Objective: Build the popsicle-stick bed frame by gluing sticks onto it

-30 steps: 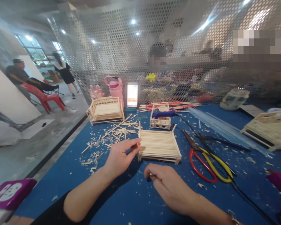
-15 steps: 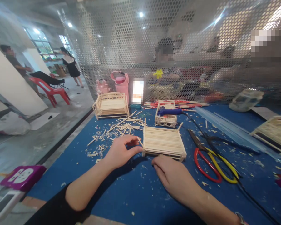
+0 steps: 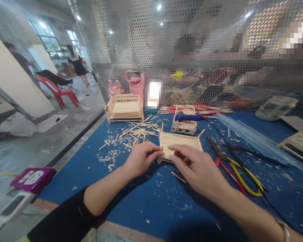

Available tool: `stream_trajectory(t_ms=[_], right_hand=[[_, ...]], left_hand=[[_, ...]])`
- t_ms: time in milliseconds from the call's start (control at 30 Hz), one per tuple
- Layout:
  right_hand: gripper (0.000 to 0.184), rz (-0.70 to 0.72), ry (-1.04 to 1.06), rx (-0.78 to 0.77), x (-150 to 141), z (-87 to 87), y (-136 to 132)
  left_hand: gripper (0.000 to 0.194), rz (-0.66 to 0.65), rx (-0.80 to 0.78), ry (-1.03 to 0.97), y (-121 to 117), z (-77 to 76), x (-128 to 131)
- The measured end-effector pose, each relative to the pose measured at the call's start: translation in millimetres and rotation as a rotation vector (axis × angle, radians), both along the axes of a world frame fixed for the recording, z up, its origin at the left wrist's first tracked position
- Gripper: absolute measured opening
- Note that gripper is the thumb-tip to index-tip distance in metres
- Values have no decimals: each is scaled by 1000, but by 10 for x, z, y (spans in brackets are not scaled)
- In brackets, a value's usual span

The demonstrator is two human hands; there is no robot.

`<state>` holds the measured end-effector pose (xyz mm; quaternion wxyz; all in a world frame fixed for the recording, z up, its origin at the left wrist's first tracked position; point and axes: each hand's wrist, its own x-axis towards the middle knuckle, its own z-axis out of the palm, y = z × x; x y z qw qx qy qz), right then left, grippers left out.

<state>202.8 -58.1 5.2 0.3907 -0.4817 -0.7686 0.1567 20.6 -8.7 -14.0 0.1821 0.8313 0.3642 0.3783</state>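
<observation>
A small bed-like frame of thin wooden sticks (image 3: 175, 141) sits on the blue table in front of me, with upright sticks at its two far corners. My left hand (image 3: 142, 158) is at its near left corner, thumb and forefinger pinched on a short wooden stick there, mostly hidden by the fingertips. Over the frame's near side hovers my right hand (image 3: 195, 166), thumb and fingers apart, with nothing visible between them. A loose stick (image 3: 178, 177) lies on the table beside the right hand.
Wood scraps and cut sticks (image 3: 138, 131) litter the table's left. A glue gun (image 3: 188, 117) rests on a small stick crate (image 3: 176, 127). Red-and-yellow-handled pliers (image 3: 232, 171) lie right, near a black cord. A finished stick bench (image 3: 126, 109) and pink bottle (image 3: 136, 85) stand behind.
My right hand has risen from the table in front of the frame to over its near side, opening its fingers. A loose stick now shows there. My left hand stays at the corner.
</observation>
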Motion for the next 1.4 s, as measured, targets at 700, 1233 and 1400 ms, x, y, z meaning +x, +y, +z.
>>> stream_trajectory(t_ms=[700,1233,1400], right_hand=[[17,23,109,-105,-94,-118,304],[17,-11,80,-51,-132,-140,275],[16,-10,243,-116,-143,-192,306]], left_hand=[[7,178,-321,-7,-94,-66,71],[16,144,-498,-222,-80,-164,98],[16,138,-506,-215,-82,-160,94]])
